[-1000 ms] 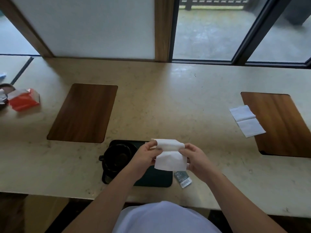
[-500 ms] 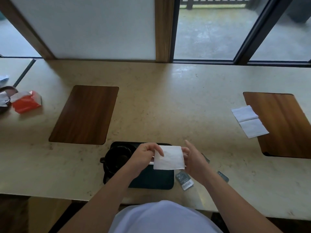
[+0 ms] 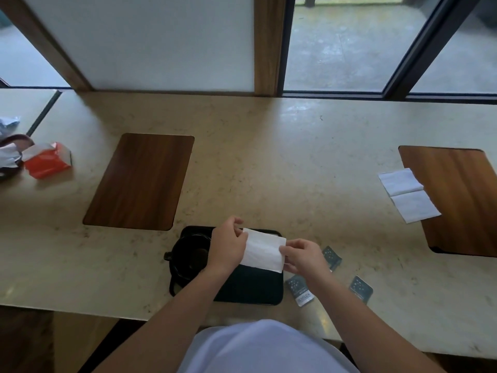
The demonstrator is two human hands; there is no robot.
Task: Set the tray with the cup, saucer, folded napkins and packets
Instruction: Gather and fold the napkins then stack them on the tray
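A dark tray point(image 3: 252, 288) lies near the counter's front edge. On its left half stands a black cup point(image 3: 189, 255) on a black saucer, handle pointing left. Above the tray's right half I hold a folded white napkin point(image 3: 265, 250): my left hand point(image 3: 228, 244) pinches its left edge, my right hand point(image 3: 302, 255) its right edge. Three dark packets lie on the counter right of the tray: packet one point(image 3: 332, 257), packet two point(image 3: 300, 290), packet three point(image 3: 360, 289). A second white napkin point(image 3: 408, 195) lies unfolded at the far right.
A wooden inlay panel point(image 3: 141, 181) sits left of centre and another wooden panel point(image 3: 457, 200) at the right, under the spare napkin. A red tissue pack point(image 3: 47, 160) and a dark bag point(image 3: 10, 149) lie at the far left. Windows line the back.
The napkin went from held up and half folded to a flat rectangle lowered over the tray. Both hands came down with it.
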